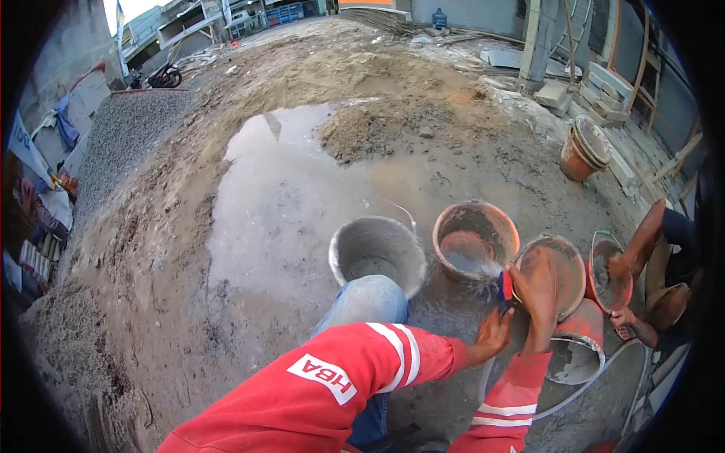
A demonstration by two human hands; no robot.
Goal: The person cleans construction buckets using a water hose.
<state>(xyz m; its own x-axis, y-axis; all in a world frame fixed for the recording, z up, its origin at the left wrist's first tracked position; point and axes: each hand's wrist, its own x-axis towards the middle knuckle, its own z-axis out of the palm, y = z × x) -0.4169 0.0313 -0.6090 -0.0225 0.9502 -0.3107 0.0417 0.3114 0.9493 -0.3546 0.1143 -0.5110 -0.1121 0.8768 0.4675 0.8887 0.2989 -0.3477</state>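
While water streams from the hose nozzle (504, 286) into the orange bucket (475, 238), the right hand (538, 291) is closed around the nozzle; the left hand (495, 330) just below curls loosely, its grip unclear. A grey bucket (377, 252) stands beside.

Soft, even daylight with pale sky glare on the puddle (279, 189), strong fisheye bending, black vignetted corners.

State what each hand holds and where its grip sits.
The right hand grips the nozzle end of a hose spraying water into an orange bucket. The left hand sits just below it; its grip cannot be told.
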